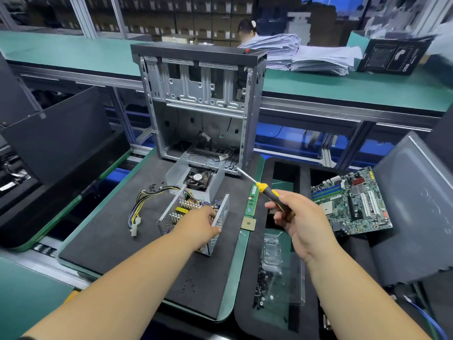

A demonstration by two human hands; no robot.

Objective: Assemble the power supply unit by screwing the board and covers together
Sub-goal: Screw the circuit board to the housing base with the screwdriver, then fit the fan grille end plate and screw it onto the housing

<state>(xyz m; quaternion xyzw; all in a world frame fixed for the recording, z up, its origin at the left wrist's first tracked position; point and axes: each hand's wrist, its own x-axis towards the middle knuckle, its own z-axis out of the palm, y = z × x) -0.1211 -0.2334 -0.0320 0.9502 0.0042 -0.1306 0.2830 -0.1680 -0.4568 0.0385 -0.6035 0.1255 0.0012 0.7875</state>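
Note:
The open power supply case (171,214), a perforated metal shell with its board and yellow parts showing, stands on a dark foam mat (115,231). My left hand (199,223) reaches into it, fingers hidden inside against the right wall (221,214). Behind it lies the second cover with the fan (198,179). A cable bundle (138,209) trails left from the case. My right hand (291,214) grips a yellow-and-black screwdriver (266,190), held in the air with its tip pointing up and left toward the computer case. Loose black screws (152,186) lie on the mat.
An empty computer case (201,104) stands upright behind the mat. A RAM stick (251,200) and a CPU chip (248,223) lie right of the power supply. A motherboard (350,202) rests at right, a clear tray with screws (274,271) in front. Paper stacks (306,55) sit on the far shelf.

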